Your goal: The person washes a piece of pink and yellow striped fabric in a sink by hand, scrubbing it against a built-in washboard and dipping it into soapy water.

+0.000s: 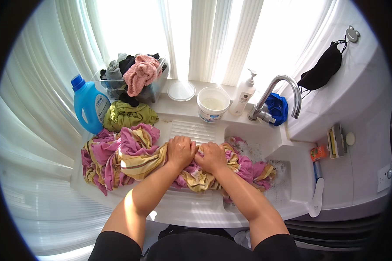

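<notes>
Two bare forearms rise from the lower edge of the frame to the middle, where both hands press down on a wet striped cloth [135, 158] of pink, yellow and olive. The left hand [180, 151] has its fingers curled tight into a bunched fold of the cloth; the right hand [212, 156], touching it on the right, is closed on the same fold. The cloth lies across the ribbed washboard [191, 129] of a white sink [292, 191], piled up at centre left and trailing right into the sudsy basin [283, 172].

At upper left a blue detergent bottle [88, 106] stands just beside a green garment [128, 115]. Behind them a clear basket [154, 89] holds a pink towel [140, 75] and dark clothes. At upper centre a white tub [213, 104] sits next to its lid [181, 91] and a white pump bottle [243, 95]. A curved metal tap [279, 93] arches over the basin, a blue cloth [278, 108] behind it. A black mask [322, 70] hangs at upper right. On the tabletop at right lie a sponge [336, 141] and a white brush [318, 198].
</notes>
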`<act>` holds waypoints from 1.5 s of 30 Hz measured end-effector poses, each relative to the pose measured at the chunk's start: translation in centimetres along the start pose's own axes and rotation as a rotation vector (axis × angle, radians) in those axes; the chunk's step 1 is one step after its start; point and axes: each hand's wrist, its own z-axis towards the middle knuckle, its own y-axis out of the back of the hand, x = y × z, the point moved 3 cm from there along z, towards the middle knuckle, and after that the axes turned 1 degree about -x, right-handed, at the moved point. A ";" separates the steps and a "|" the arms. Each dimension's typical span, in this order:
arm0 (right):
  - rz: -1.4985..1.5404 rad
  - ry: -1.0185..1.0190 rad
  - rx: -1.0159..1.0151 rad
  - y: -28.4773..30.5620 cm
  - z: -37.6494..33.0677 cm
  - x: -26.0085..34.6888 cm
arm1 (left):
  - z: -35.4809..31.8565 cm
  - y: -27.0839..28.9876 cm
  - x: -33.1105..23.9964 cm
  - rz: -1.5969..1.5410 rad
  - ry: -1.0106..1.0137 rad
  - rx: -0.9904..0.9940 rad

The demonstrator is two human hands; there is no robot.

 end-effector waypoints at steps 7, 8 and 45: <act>0.284 0.086 0.406 3.6 -1.7 0.8 | 0.5 6.2 -1.1 -0.016 0.242 0.645; 0.221 0.242 0.187 4.4 -4.7 1.2 | -1.3 8.5 -1.8 -0.175 -0.007 0.478; -0.124 0.679 -0.179 3.0 -12.2 5.2 | -10.1 13.2 -2.2 -0.279 -0.534 0.107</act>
